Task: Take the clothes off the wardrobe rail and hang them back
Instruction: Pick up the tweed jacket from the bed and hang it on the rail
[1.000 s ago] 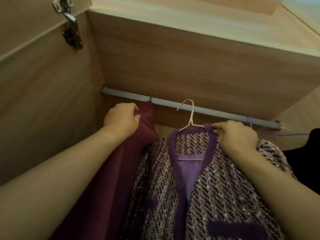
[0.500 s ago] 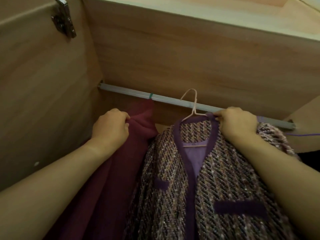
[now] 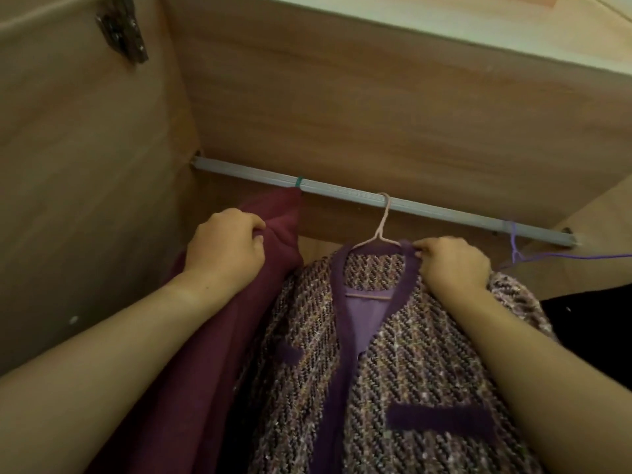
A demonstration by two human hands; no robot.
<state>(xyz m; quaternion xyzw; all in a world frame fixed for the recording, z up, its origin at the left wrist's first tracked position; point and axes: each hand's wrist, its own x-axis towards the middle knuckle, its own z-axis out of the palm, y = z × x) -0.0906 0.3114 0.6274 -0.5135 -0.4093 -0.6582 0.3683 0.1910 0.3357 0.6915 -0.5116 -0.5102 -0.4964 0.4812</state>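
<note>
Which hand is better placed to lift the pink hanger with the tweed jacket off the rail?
Right. The right hand pinches the collar of the tweed jacket beside the pink hanger; the left hand holds the maroon garment.

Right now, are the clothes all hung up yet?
Nearly. The pink hanger looks hooked over the rail, and the maroon garment hangs there too. The right hand grips the collar of the tweed jacket; the left hand grips the maroon garment. Left: letting go of both.
</note>
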